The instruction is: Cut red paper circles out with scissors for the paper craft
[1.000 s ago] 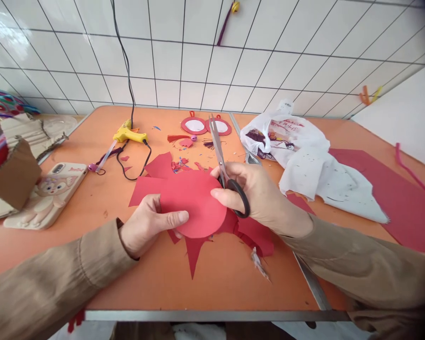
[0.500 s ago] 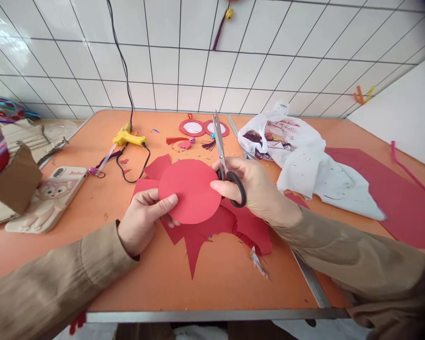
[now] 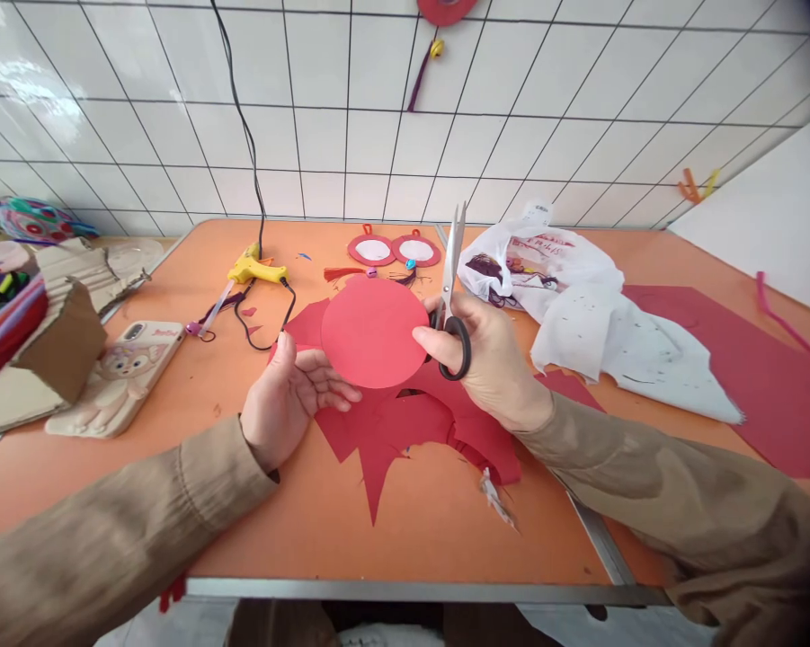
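My right hand is closed round the black handles of the scissors, whose blades point up and away. Between its fingertips it also pinches the right edge of a round red paper disc. Just left of and below the disc, my left hand is open, palm turned up, with nothing held in it. Beneath the disc lie cut red paper scraps with jagged edges, one ending in a sharp point toward the front.
A yellow glue gun with a cord lies at the back left. Nearer are a phone and a cardboard box. Two red ring ornaments lie at the back; a white plastic bag sits right, beside red sheets.
My left hand has let go of the disc and opened. The disc has moved slightly up and right, held now by my right hand. The scissors have tilted rightward.
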The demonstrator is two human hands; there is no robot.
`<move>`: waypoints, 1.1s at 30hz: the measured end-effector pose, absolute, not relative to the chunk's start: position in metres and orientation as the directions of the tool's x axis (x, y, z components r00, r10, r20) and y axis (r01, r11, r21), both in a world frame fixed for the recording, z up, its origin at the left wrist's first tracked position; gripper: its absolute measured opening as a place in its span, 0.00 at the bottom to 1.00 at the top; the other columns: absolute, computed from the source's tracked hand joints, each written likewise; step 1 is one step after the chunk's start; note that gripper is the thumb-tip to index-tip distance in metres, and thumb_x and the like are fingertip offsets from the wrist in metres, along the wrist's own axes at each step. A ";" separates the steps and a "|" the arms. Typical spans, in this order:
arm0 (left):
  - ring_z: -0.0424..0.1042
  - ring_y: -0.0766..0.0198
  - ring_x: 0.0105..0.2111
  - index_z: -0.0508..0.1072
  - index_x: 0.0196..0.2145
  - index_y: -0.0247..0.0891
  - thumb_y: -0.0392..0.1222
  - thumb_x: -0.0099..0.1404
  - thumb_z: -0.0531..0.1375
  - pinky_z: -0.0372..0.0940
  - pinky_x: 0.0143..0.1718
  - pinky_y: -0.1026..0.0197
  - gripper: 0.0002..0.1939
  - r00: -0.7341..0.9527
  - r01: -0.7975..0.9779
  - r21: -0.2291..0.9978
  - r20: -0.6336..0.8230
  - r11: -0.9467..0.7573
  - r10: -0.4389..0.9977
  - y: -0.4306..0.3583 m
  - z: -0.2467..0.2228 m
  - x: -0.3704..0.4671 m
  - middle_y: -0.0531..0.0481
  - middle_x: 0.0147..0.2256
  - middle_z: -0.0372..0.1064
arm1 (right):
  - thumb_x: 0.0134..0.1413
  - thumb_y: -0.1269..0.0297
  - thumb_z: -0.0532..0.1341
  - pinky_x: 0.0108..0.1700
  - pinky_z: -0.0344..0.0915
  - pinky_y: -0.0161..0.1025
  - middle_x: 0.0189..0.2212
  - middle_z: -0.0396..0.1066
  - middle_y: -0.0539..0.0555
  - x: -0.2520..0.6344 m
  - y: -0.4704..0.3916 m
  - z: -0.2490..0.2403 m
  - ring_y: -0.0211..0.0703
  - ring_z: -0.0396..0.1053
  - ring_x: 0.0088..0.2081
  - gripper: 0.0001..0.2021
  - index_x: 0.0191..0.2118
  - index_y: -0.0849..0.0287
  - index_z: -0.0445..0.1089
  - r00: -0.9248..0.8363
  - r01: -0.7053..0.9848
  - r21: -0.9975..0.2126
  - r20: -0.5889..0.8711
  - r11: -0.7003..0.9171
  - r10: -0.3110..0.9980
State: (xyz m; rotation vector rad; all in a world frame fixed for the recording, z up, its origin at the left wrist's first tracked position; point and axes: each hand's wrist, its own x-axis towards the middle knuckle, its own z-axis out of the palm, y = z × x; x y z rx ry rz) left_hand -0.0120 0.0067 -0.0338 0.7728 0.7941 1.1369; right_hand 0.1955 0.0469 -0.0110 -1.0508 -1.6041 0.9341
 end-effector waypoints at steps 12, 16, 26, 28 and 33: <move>0.74 0.65 0.22 0.79 0.27 0.34 0.44 0.55 0.68 0.70 0.25 0.64 0.10 0.165 -0.307 0.942 -0.090 0.138 0.982 0.005 -0.046 -0.006 0.48 0.23 0.77 | 0.44 0.62 0.67 0.27 0.58 0.36 0.21 0.59 0.45 0.190 0.044 -0.026 0.34 0.57 0.23 0.11 0.31 0.60 0.66 -0.222 0.056 -0.965 0.237 0.255 0.946; 0.71 0.66 0.17 0.77 0.25 0.33 0.45 0.54 0.68 0.67 0.20 0.66 0.11 0.155 -0.249 0.958 -0.103 0.140 0.982 0.006 -0.045 -0.010 0.49 0.18 0.74 | 0.46 0.61 0.66 0.28 0.59 0.37 0.21 0.61 0.45 0.191 0.046 -0.027 0.35 0.60 0.23 0.11 0.32 0.61 0.67 -0.234 0.031 -0.968 0.235 0.249 0.944; 0.65 0.69 0.15 0.77 0.20 0.34 0.42 0.46 0.70 0.61 0.16 0.67 0.09 0.167 -0.171 0.973 -0.128 0.156 0.978 0.009 -0.043 -0.016 0.52 0.17 0.71 | 0.47 0.45 0.65 0.24 0.62 0.35 0.21 0.64 0.47 0.208 0.060 -0.004 0.35 0.64 0.21 0.22 0.34 0.62 0.68 -0.516 0.048 -0.964 0.200 0.261 0.833; 0.67 0.67 0.16 0.78 0.21 0.34 0.42 0.46 0.70 0.61 0.17 0.66 0.09 0.174 -0.162 0.975 -0.127 0.156 0.977 0.008 -0.043 -0.017 0.51 0.18 0.72 | 0.48 0.41 0.63 0.26 0.63 0.36 0.22 0.66 0.50 0.218 0.069 0.001 0.36 0.65 0.23 0.25 0.35 0.64 0.69 -0.648 0.089 -0.945 0.185 0.315 0.738; 0.68 0.64 0.18 0.79 0.23 0.34 0.42 0.48 0.69 0.62 0.19 0.64 0.08 0.187 -0.139 0.979 -0.120 0.147 0.975 0.005 -0.042 -0.017 0.49 0.19 0.73 | 0.49 0.39 0.61 0.23 0.61 0.34 0.20 0.65 0.50 0.239 0.088 0.004 0.36 0.65 0.22 0.29 0.37 0.67 0.72 -0.793 0.158 -0.909 0.115 0.385 0.598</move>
